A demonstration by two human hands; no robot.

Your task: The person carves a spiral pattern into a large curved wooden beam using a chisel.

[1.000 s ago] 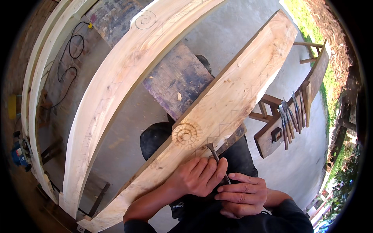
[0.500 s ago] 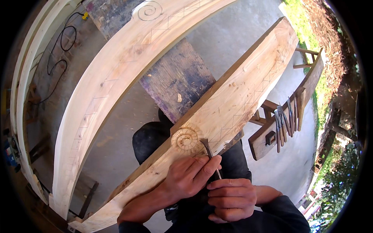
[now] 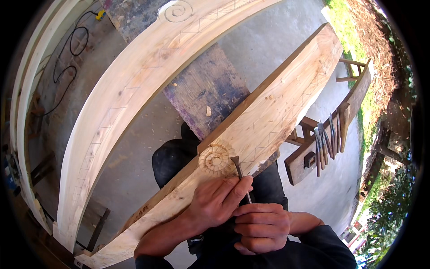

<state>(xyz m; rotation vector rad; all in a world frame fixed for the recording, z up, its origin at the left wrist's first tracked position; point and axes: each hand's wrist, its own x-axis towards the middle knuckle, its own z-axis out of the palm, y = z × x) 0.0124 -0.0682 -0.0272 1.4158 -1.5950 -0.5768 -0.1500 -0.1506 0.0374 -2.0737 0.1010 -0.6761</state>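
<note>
A long wooden plank lies diagonally across my lap, with a carved spiral rosette near its middle and pencilled zigzag lines along it. My left hand rests on the plank and pinches the shaft of a carving chisel. The chisel's flared blade touches or hovers just above the wood, right of the rosette. Below it, my right hand wraps round the chisel's lower end, so the handle is hidden in the fist.
Several carving tools stand along a low wooden bench on the right. A big curved beam with pencil markings arches on the left. Under the work is a paint-stained board; a black cable lies on the concrete floor.
My right hand has shifted slightly up and left with the chisel, and the blade sits a little higher beside the rosette. My left hand keeps its pinch on the shaft.
</note>
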